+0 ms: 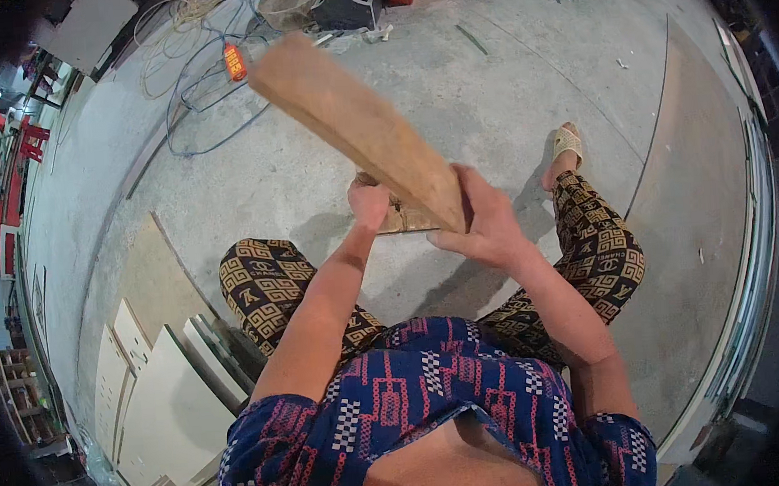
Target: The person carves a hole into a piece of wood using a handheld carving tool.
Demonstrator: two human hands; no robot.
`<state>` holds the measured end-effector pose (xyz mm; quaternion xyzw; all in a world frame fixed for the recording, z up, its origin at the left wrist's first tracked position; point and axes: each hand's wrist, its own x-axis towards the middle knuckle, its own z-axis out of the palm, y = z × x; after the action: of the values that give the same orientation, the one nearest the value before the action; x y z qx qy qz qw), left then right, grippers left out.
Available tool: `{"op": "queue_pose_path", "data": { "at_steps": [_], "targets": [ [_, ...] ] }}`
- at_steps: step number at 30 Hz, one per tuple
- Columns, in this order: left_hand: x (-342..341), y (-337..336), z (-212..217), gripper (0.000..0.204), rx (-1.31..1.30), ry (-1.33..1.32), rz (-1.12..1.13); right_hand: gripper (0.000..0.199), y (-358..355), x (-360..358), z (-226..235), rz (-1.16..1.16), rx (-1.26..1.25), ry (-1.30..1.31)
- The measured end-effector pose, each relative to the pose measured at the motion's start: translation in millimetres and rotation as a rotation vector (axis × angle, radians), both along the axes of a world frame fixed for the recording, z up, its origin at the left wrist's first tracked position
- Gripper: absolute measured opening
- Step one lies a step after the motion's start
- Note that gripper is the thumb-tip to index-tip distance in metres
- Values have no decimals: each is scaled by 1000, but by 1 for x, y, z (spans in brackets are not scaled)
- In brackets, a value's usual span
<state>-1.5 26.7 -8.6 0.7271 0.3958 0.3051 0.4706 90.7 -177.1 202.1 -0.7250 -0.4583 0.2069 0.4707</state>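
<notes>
My right hand (pixel 483 223) grips the near end of a long, thick wooden block (pixel 354 123) that slants up and away to the upper left. My left hand (pixel 368 201) is closed just left of the block's lower end, touching a small light wooden piece (pixel 403 219) that lies on the concrete floor (pixel 487 92) under the block; most of that piece is hidden. I am crouched low, with my patterned trouser knees on either side of my arms and one sandalled foot (pixel 567 144) out to the right.
Several pale cut boards (pixel 160 385) lie stacked on the floor at my lower left. Tangled cables and an orange plug (pixel 234 62) lie at the upper left. Red chairs (pixel 28 142) stand far left, shelving (pixel 21 395) lower left. A dark box (pixel 350 2) sits at the top.
</notes>
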Motion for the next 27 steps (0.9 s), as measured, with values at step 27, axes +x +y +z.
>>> {"op": "queue_pose_path", "data": {
  "at_steps": [27],
  "targets": [
    [4, 2, -17, 24, -869, -736, 183, 82, -6, -4, -64, 47, -405, 142]
  ]
}}
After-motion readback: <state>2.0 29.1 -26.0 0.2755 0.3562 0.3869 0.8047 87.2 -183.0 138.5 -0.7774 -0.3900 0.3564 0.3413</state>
